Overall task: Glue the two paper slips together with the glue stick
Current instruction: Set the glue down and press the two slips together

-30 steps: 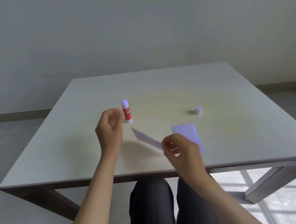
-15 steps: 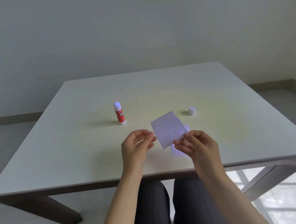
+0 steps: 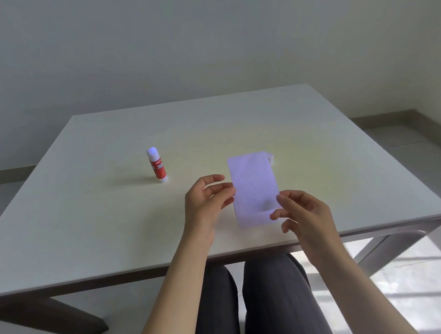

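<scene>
A pale lilac paper slip (image 3: 253,182) is held upright-facing above the table, with faint glue smears on its face. My right hand (image 3: 306,212) pinches its lower right corner. My left hand (image 3: 206,203) grips its left edge with the fingertips. The second slip (image 3: 251,220) lies flat on the table right under it; only its near end shows. The red glue stick (image 3: 157,166) stands upright and uncapped to the left, well apart from both hands. Its white cap (image 3: 270,158) peeks out behind the held slip's top right corner.
The light table (image 3: 349,170) has its near edge just below my hands. My dark-trousered legs are under it. A bare wall stands behind the table, and the floor shows at the right.
The held slip has turned from tilted to straight and now sits over the second slip. My left hand has closed in on its left edge. The glue stick has stayed put.
</scene>
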`<state>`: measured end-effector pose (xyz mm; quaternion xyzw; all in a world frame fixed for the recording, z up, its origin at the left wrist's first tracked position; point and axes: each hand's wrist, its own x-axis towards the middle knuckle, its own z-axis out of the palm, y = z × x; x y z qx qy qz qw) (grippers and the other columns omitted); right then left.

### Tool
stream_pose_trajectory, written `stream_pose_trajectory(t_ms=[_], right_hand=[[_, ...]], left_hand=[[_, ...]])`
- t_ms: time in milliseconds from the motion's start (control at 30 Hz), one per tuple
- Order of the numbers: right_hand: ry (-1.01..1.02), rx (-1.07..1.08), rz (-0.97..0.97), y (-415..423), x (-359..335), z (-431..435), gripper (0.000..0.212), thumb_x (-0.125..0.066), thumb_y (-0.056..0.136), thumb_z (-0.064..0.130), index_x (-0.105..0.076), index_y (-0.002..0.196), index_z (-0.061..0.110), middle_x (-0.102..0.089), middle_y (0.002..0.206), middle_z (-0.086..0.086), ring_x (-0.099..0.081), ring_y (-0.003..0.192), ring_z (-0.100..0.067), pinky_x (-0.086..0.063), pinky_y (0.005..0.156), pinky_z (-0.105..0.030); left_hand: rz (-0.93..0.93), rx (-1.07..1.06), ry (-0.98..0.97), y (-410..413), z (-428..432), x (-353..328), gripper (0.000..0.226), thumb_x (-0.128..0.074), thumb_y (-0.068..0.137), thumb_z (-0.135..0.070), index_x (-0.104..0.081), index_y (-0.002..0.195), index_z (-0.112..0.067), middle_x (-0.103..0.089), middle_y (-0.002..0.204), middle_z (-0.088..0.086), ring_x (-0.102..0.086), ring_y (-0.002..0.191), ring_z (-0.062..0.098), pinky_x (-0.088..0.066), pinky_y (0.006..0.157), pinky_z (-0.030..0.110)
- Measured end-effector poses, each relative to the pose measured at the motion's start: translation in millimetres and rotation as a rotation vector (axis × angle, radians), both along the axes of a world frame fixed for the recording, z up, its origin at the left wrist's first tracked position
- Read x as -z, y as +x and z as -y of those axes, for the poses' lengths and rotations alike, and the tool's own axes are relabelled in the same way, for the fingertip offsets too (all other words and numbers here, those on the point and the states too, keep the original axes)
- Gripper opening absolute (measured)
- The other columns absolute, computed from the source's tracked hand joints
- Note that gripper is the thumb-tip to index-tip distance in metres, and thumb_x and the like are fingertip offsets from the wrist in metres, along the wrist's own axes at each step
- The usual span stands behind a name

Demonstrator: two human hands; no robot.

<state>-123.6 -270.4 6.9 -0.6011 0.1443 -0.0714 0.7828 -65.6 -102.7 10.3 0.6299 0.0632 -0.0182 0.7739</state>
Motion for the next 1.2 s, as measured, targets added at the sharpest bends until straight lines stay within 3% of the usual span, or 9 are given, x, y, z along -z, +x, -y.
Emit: stream_pose_trajectory(t_ms=[133, 233, 367, 600, 767, 1200], right_hand=[[-0.237, -0.047, -0.039, 13, 5, 8, 0.013, -0.063, 0.082, 0.005, -0.064, 0.069, 0.005, -0.059, 0.058, -0.002, -0.056, 0.05, -0.018, -0.036, 0.042, -0.022], [-0.519, -0.038, -0.068, 23, 12, 6, 0.013, -0.065, 0.079, 0.01, -0.065, 0.065, 0.009, -0.06, 0.057, 0.0, -0.051, 0.054, -0.014, -0.038, 0.052, -0.021], [-0.733, 0.0, -0.058, 29, 18, 6, 0.011, -0.065, 0.075, 0.013, -0.065, 0.067, 0.006, -0.061, 0.058, 0.004, -0.053, 0.056, -0.01, -0.039, 0.049, -0.012], [-0.781, -0.006, -0.062, 30, 23, 11, 0.008, -0.065, 0.074, 0.009, -0.064, 0.066, 0.007, -0.06, 0.057, 0.003, -0.051, 0.054, -0.009, -0.038, 0.047, -0.008], [-0.811, -0.015, -0.042, 30, 23, 11, 0.008, -0.066, 0.073, 0.008, -0.064, 0.066, 0.007, -0.06, 0.058, 0.001, -0.049, 0.052, -0.007, -0.038, 0.049, -0.006], [-0.883, -0.024, -0.007, 29, 26, 11, 0.016, -0.066, 0.072, 0.006, -0.058, 0.06, 0.013, -0.055, 0.052, 0.003, -0.046, 0.049, -0.007, -0.038, 0.051, -0.008]], left_hand=[[-0.005, -0.061, 0.185, -3, -4, 12, 0.033, -0.07, 0.071, 0.0, -0.061, 0.09, -0.025, -0.071, 0.081, 0.002, -0.066, 0.067, 0.014, -0.056, 0.067, 0.026], [0.007, -0.104, 0.32, -4, -5, 18, 0.042, -0.072, 0.068, -0.003, -0.058, 0.097, -0.03, -0.067, 0.089, -0.005, -0.063, 0.057, 0.005, -0.055, 0.069, 0.031], [0.004, -0.108, 0.379, -1, -3, 22, 0.051, -0.075, 0.066, -0.006, -0.054, 0.106, -0.031, -0.061, 0.093, -0.011, -0.061, 0.061, 0.015, -0.049, 0.063, 0.026], [0.0, -0.095, 0.453, 3, 3, 26, 0.055, -0.075, 0.066, -0.008, -0.054, 0.113, -0.029, -0.059, 0.094, -0.012, -0.059, 0.06, 0.004, -0.053, 0.065, 0.03], [-0.003, -0.095, 0.472, 4, 3, 28, 0.055, -0.076, 0.065, -0.008, -0.054, 0.111, -0.029, -0.059, 0.092, -0.013, -0.06, 0.06, 0.01, -0.053, 0.066, 0.033], [0.013, -0.093, 0.534, 5, 6, 30, 0.047, -0.075, 0.067, -0.008, -0.058, 0.107, -0.025, -0.059, 0.09, -0.015, -0.061, 0.063, 0.005, -0.052, 0.062, 0.029]])
